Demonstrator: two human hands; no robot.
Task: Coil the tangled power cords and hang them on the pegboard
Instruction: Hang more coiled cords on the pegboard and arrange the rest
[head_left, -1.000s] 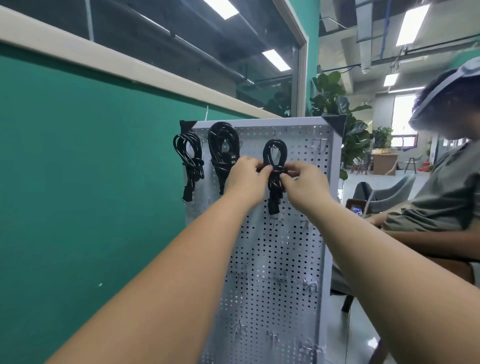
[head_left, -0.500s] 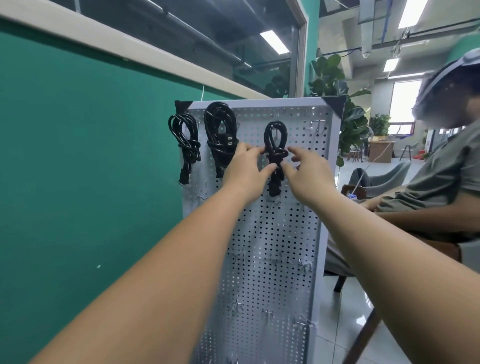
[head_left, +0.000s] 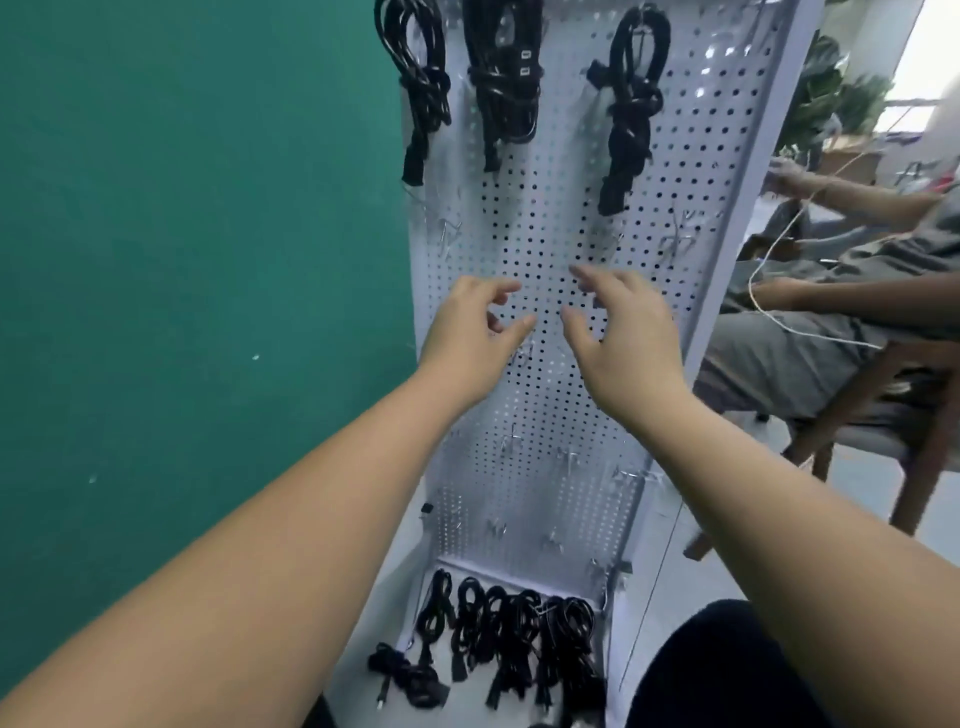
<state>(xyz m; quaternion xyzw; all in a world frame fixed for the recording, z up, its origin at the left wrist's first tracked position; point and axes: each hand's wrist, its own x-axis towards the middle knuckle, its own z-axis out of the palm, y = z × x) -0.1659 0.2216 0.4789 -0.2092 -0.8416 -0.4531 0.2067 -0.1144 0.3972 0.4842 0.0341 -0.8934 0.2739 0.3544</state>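
A white pegboard (head_left: 550, 395) stands upright against a green wall. Three coiled black power cords hang along its top: a left one (head_left: 421, 88), a middle one (head_left: 501, 78) and a right one (head_left: 628, 109). Several more black cords (head_left: 509, 639) lie bundled on the floor at the board's foot. My left hand (head_left: 470, 327) and my right hand (head_left: 621, 327) hover side by side in front of the board's middle, well below the hanging cords. Both have loosely curled fingers and hold nothing.
Empty metal hooks (head_left: 675, 234) stick out of the board in several rows. A person (head_left: 841, 291) sits on a wooden chair (head_left: 883, 410) close to the right, handling a thin white wire (head_left: 779, 291). My dark-clothed knee (head_left: 706, 670) shows at the bottom.
Both hands let go of the right-hand hung cord and dropped to the board's middle. The view tilted down, bringing the floor cords into sight.
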